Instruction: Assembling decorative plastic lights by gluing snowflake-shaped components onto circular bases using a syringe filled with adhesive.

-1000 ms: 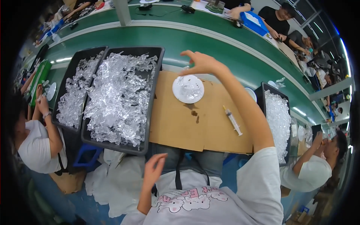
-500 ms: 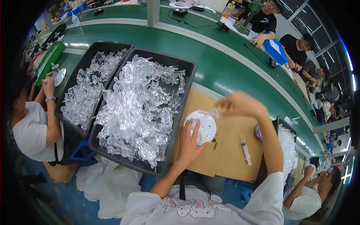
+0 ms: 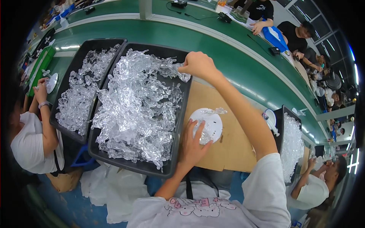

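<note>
While touching white disc [image 3: 210,122] with spread left hand [image 3: 192,146], holds curled right hand [image 3: 200,65] at black tray [image 3: 131,167] corner. Cannot tell right-hand grip.

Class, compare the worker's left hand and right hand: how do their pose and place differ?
The left hand rests on the white disc with fingers spread; the right hand has its fingers curled inward.
The left hand is nearer the body; the right hand is farther out, at the far right corner of the large black tray.
Both hands are bare.
</note>
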`<state>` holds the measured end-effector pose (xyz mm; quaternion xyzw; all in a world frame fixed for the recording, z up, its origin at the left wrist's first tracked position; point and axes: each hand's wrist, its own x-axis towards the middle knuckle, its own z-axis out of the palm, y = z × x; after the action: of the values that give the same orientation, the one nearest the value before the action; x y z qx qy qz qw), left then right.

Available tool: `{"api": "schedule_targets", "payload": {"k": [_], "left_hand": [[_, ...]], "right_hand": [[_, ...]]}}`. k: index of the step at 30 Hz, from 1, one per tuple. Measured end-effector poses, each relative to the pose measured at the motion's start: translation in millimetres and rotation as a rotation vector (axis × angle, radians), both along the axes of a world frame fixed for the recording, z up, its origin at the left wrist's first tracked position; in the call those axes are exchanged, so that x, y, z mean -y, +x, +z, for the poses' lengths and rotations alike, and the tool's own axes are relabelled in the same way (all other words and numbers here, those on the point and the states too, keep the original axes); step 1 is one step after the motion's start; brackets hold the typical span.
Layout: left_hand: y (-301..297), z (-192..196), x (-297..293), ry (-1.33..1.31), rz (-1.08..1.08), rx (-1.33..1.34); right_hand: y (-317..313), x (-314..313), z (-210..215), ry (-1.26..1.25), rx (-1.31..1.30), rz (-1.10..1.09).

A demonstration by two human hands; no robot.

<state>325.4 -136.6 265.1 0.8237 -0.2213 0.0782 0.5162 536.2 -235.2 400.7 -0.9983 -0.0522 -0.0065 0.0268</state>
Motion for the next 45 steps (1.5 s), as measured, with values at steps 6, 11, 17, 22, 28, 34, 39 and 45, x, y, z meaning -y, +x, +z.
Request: {"api": "schedule_targets", "payload": {"k": [6,11,17,22,28,34,39,45], "left_hand": [[1,0,2,-0.032,-0.049,-0.038],[-16,4,-6,-0.055,-0.066,-0.103],[-16,13,-8,0.029,-0.071,-0.109],[-12,5,-3,-0.046,-0.120,-0.100],[-12,3,-3,-0.053,-0.112,-0.125],[-12,0,-5,-0.045,-0.113,-0.110],[-12,-1,-5,-0.018,-0.119,-0.115],[-12,1,-5,0.007,-0.102,-0.080]], "right_hand": [[-51,71,37,1.017,-0.283,0.085],[-165,109,10,1.594,-0.212,-0.100],[-241,129,-47,1.674,-0.013,-0.302],[-238,115,-88,1.127,0.115,-0.271],[-229,100,-98,1.052,0.061,-0.276],[-236,94,-96,0.768,0.223,-0.040],[-235,84,-89,0.852,0.168,-0.190],[-238,102,-92,0.781,0.061,-0.085]]}}
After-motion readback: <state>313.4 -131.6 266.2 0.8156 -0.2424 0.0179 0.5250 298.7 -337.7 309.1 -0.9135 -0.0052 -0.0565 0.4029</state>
